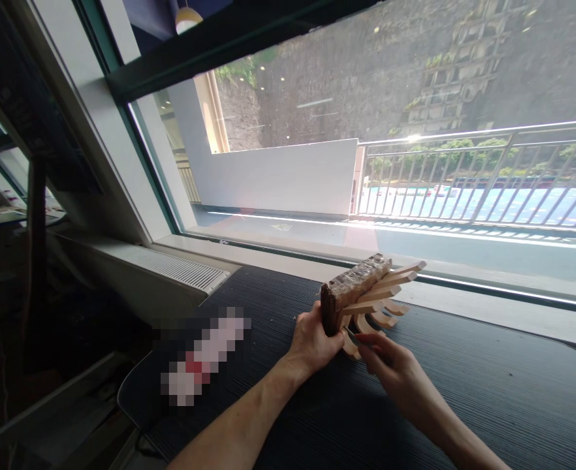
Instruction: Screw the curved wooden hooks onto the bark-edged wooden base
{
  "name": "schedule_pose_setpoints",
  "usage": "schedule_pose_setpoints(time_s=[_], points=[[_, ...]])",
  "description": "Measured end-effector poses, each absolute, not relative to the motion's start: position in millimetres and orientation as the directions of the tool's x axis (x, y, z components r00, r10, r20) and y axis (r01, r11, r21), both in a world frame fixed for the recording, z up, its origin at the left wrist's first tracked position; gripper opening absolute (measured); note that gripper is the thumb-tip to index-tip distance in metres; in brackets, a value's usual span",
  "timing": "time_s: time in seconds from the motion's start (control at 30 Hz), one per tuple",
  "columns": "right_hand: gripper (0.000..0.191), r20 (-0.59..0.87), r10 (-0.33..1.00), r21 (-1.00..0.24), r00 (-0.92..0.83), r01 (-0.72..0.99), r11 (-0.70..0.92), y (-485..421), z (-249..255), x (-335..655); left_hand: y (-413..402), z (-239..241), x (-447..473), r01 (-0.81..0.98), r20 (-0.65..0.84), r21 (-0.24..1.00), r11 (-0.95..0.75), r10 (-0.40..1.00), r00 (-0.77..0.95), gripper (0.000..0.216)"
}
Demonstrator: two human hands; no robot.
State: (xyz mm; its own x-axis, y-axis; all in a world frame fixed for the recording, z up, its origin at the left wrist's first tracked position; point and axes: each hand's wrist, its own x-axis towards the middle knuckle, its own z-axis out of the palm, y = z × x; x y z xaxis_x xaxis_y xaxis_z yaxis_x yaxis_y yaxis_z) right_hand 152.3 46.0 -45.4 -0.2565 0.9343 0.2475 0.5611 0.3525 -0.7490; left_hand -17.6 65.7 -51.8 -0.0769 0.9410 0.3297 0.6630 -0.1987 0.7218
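My left hand grips the near end of a wooden piece: a dark rough block with several pale curved slats fanning out to its right. It is held just above a dark ribbed table. My right hand is closed in a pinch at the lowest slats, fingertips touching the wood beside my left hand. What the pinch holds, if anything, is too small to name.
A blurred-out object lies on the table's left part. A large window runs behind the table, with a sill and a vent grille at left. The table's edge drops off at the lower left.
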Motion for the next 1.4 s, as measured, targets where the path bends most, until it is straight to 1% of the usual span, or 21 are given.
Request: schedule_pose_setpoints(time_s=[0.03,0.07,0.1,0.23,0.27,0.3,0.33,0.37,0.43,0.5,0.57,0.63,0.73,0.8,0.87,0.93,1.0,1.07,1.17,1.27,1.4], points=[[0.035,0.212,0.942,-0.781,-0.261,0.534,0.324,47,-44,152,66,-52,-18,0.668,0.332,0.718,-0.198,0.940,-0.078,0.034],[0.036,0.206,0.941,-0.777,-0.267,0.541,0.323,48,-44,153,66,-52,-18,0.672,0.334,0.714,-0.198,0.939,-0.078,0.033],[0.036,0.229,0.935,-0.737,-0.270,0.580,0.348,48,-44,153,66,-53,-18,0.675,0.336,0.710,-0.200,0.939,-0.075,0.034],[0.036,0.382,0.853,-0.392,-0.357,0.773,0.499,42,-51,158,65,-54,-18,0.672,0.332,0.712,-0.205,0.941,-0.065,0.036],[0.037,0.402,0.831,-0.333,-0.384,0.784,0.523,41,-52,159,65,-54,-18,0.669,0.333,0.714,-0.208,0.941,-0.062,0.036],[0.039,0.416,0.818,-0.312,-0.398,0.782,0.540,40,-54,159,65,-53,-17,0.665,0.334,0.716,-0.212,0.941,-0.061,0.037],[0.039,0.424,0.816,-0.332,-0.394,0.770,0.544,40,-54,159,64,-53,-17,0.661,0.336,0.719,-0.214,0.940,-0.061,0.038],[0.038,0.417,0.828,-0.392,-0.374,0.748,0.535,41,-53,158,64,-53,-17,0.658,0.336,0.722,-0.216,0.940,-0.061,0.038],[0.036,0.343,0.883,-0.592,-0.319,0.657,0.467,43,-50,156,64,-52,-16,0.653,0.334,0.727,-0.214,0.941,-0.064,0.038],[0.039,0.217,0.931,-0.767,-0.294,0.539,0.348,46,-46,155,64,-51,-15,0.653,0.327,0.729,-0.208,0.943,-0.065,0.036],[0.042,0.141,0.946,-0.825,-0.291,0.494,0.275,48,-43,155,63,-49,-14,0.656,0.320,0.727,-0.203,0.945,-0.063,0.034],[0.041,0.175,0.941,-0.771,-0.290,0.554,0.314,48,-41,156,62,-47,-14,0.656,0.311,0.729,-0.197,0.948,-0.062,0.033],[0.034,0.335,0.889,-0.539,-0.312,0.711,0.452,43,-40,158,61,-46,-13,0.637,0.296,0.748,-0.186,0.953,-0.068,0.036],[0.031,0.418,0.848,-0.392,-0.326,0.778,0.492,40,-38,158,60,-45,-13,0.620,0.279,0.765,-0.177,0.958,-0.072,0.038],[0.029,0.453,0.828,-0.328,-0.331,0.801,0.500,39,-37,158,60,-46,-12,0.614,0.271,0.770,-0.171,0.960,-0.073,0.038],[0.026,0.453,0.826,-0.349,-0.336,0.785,0.511,40,-37,158,60,-46,-11,0.622,0.281,0.762,-0.179,0.957,-0.068,0.036],[0.025,0.416,0.848,-0.443,-0.328,0.741,0.504,43,-37,159,60,-46,-11,0.632,0.297,0.750,-0.195,0.953,-0.058,0.035],[0.026,0.359,0.886,-0.542,-0.294,0.707,0.454,46,-38,161,60,-45,-11,0.635,0.303,0.745,-0.205,0.952,-0.048,0.035],[0.028,0.323,0.909,-0.588,-0.264,0.697,0.411,47,-36,161,59,-44,-11,0.623,0.290,0.757,-0.198,0.956,-0.049,0.037],[0.030,0.298,0.903,-0.616,-0.309,0.661,0.429,44,-29,161,59,-43,-12,0.594,0.262,0.784,-0.178,0.964,-0.056,0.039],[0.039,0.218,0.901,-0.743,-0.376,0.534,0.403,41,-18,161,59,-44,-14,0.581,0.262,0.792,-0.188,0.964,-0.044,0.039]])
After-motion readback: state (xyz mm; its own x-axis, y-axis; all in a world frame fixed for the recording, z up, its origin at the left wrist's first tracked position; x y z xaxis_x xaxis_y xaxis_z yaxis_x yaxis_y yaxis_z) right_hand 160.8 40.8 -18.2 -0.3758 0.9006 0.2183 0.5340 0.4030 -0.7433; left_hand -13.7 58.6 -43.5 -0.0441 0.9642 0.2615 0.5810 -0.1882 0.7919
